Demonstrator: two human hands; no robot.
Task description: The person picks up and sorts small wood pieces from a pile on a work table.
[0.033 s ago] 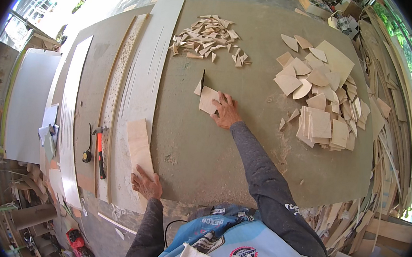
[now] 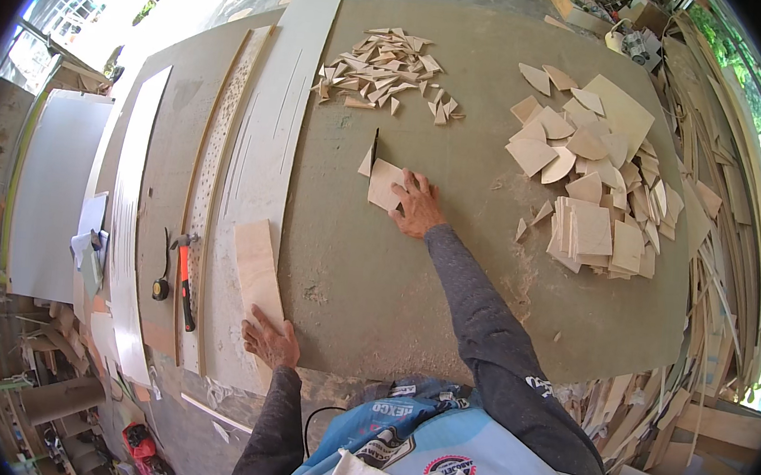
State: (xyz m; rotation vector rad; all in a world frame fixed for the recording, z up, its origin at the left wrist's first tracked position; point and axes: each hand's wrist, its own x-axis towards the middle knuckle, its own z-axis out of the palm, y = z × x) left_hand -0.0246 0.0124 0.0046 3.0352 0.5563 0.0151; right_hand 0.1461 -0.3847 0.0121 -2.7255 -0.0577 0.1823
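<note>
On the large brown worktop (image 2: 375, 300), my right hand (image 2: 418, 206) presses bent fingers on the right side of a small plywood piece (image 2: 387, 184). The piece lies against a thin dark upright blade (image 2: 375, 147), and a small pale wood corner (image 2: 364, 163) shows on the blade's other side. My left hand (image 2: 272, 340) lies with its fingers apart over the near end of a plywood strip (image 2: 259, 259). That strip rests on a long whitish board (image 2: 274, 111). What is under my left palm is hidden.
Small wood offcuts (image 2: 384, 68) are heaped beyond the blade. Rounded and square plywood pieces (image 2: 587, 152) pile up at right. A hammer (image 2: 185, 279) and tape measure (image 2: 161, 289) lie at left, near a glossy white strip (image 2: 138, 198). Stacked boards (image 2: 735, 223) line the right edge.
</note>
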